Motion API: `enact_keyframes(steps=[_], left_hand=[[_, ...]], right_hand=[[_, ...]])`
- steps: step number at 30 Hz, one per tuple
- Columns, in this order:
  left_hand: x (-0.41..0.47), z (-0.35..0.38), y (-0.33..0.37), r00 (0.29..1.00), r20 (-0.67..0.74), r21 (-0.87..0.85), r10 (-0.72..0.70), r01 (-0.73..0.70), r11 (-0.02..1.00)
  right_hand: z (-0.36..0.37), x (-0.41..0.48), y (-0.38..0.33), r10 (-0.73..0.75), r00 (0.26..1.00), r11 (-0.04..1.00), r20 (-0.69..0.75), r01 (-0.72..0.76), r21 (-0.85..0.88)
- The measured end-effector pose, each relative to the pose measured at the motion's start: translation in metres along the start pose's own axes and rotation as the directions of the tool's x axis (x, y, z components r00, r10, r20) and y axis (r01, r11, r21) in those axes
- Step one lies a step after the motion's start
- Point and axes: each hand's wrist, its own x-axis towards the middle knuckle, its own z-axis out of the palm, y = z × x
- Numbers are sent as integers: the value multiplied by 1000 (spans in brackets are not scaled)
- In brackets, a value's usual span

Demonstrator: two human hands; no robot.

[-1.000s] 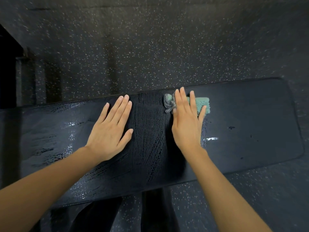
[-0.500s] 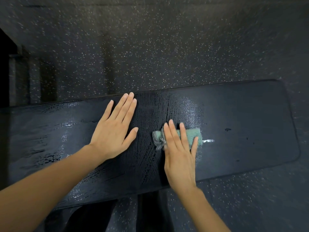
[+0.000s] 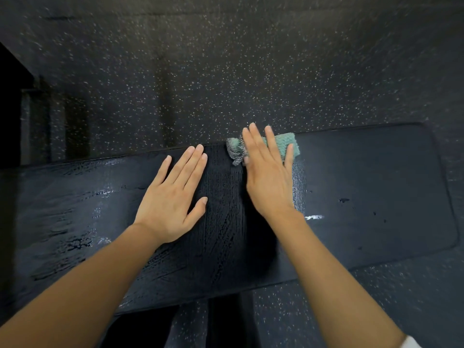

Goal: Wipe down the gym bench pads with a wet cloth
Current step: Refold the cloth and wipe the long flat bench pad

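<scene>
Head view: right hand (image 3: 270,182), straight fingers (image 3: 254,144) on cloth (image 3: 288,143) at far edge of pad (image 3: 376,184); left hand (image 3: 170,204) splayed.

Left hand (image 3: 173,199) flat, palm down, fingers straight, right hand (image 3: 268,177) flat farther forward, fingers slightly spread

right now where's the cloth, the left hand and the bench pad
cloth (image 3: 287,138): head view, teal part right of the fingers
left hand (image 3: 170,212): head view, back of the hand
bench pad (image 3: 376,192): head view, bare surface toward its right end
</scene>
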Motion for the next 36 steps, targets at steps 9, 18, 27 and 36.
enact_keyframes(steps=[9,18,27,36], left_hand=[[0,1,0,1000,-1,-5,0,0,1000],[0,0,0,1000,-2,8,-1,1,1000],[1,0,0,1000,5,15,3,-3,1000],[1,1,0,1000,3,10,0,0,1000]], right_hand=[[-22,15,60,278,955,960,-106,-274,53],[11,-14,-16,147,987,989,-71,-145,33],[-6,-24,23,-116,991,992,68,118,-37],[-31,-22,90,304,950,952,-72,-300,64]])
